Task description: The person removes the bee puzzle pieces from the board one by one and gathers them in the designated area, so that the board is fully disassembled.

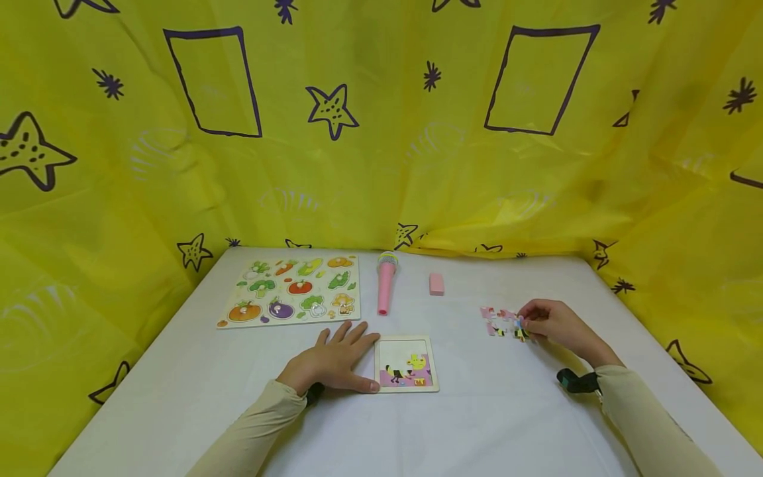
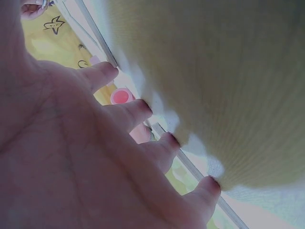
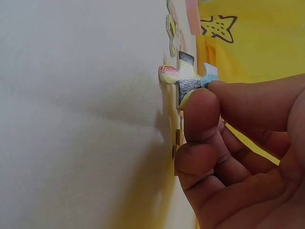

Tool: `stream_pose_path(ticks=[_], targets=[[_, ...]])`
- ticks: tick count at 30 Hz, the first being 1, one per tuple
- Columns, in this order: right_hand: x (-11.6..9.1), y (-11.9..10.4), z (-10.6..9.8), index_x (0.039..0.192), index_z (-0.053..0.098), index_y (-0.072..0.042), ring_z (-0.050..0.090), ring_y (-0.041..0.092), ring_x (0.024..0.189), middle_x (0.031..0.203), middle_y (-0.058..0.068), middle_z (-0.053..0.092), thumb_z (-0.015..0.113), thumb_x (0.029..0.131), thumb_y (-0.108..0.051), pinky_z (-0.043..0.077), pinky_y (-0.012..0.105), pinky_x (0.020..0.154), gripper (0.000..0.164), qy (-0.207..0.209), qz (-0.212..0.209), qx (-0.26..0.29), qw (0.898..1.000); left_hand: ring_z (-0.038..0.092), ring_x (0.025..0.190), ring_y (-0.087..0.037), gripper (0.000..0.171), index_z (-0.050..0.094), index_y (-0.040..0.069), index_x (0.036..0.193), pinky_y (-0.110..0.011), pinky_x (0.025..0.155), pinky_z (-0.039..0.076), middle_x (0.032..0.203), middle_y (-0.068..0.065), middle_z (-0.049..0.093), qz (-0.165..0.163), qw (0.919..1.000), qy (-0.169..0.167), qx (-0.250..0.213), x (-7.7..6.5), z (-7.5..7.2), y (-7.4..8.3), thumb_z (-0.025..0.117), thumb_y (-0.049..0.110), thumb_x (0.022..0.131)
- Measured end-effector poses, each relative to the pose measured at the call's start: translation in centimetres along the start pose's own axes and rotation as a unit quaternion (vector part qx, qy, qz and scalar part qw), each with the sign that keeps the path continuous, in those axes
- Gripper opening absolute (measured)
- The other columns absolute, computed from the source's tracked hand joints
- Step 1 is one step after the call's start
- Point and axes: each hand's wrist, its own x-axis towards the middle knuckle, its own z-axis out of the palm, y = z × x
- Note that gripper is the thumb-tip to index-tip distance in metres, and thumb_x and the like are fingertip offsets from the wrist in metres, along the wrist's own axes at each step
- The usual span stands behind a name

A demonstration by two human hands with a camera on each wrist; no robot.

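A square wooden puzzle frame (image 1: pixel 436 371) lies on the white table, its lower part filled with joined pink, yellow and black pieces (image 1: pixel 401 375). My left hand (image 1: pixel 334 363) rests flat with spread fingers, thumb and fingertips at the frame's left edge. Off to the right, my right hand (image 1: pixel 559 328) pinches a jigsaw piece (image 3: pixel 187 78) between thumb and fingers. Black, yellow, red and light blue show on that piece, and part of it is hidden by the fingertips. Several loose jigsaw pieces (image 1: pixel 493 324) lie on the table beside this hand.
A vegetable peg puzzle board (image 1: pixel 318 318) lies at the back left. Right of it are a pink toy microphone (image 1: pixel 386 285) and a small pink block (image 1: pixel 436 284). Yellow curtains (image 1: pixel 381 165) with dark drawings stand around the table (image 1: pixel 477 430).
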Motion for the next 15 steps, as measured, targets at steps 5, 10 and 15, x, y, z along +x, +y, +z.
stream_pose_path(ticks=[5,10,15], targets=[[0.32,0.17,0.16,0.114,0.069,0.005,0.059,0.026,0.082,0.096,0.009,0.065,0.07,0.101,-0.004,0.054,0.03,0.066,0.015,0.01,-0.003,-0.039,0.999,0.008,0.163,-0.039,0.098,0.034,0.021,0.169,-0.071,0.124,0.009,0.177,-0.011,0.019,-0.003,1.0,-0.001,0.0,-0.02,0.05,0.0,0.077,0.064,0.091],[0.48,0.23,0.3,0.112,0.071,0.004,0.059,0.027,0.089,0.098,0.009,0.067,0.071,0.1,-0.004,0.054,0.031,0.072,0.015,0.02,-0.014,-0.076,0.997,0.008,0.163,-0.039,0.098,0.034,0.021,0.169,-0.07,0.124,0.01,0.177,-0.011,0.019,-0.003,1.0,-0.001,0.004,-0.01,0.07,-0.02,0.076,0.064,0.092],[0.53,0.31,0.42,0.111,0.073,0.002,0.057,0.028,0.091,0.097,0.006,0.068,0.073,0.099,-0.007,0.051,0.039,0.078,0.015,0.029,-0.024,-0.108,0.993,0.008,0.163,-0.039,0.098,0.034,0.021,0.169,-0.07,0.124,0.01,0.178,-0.011,0.019,0.0,1.0,-0.002,0.006,0.03,-0.07,0.03,0.076,0.064,0.092]])
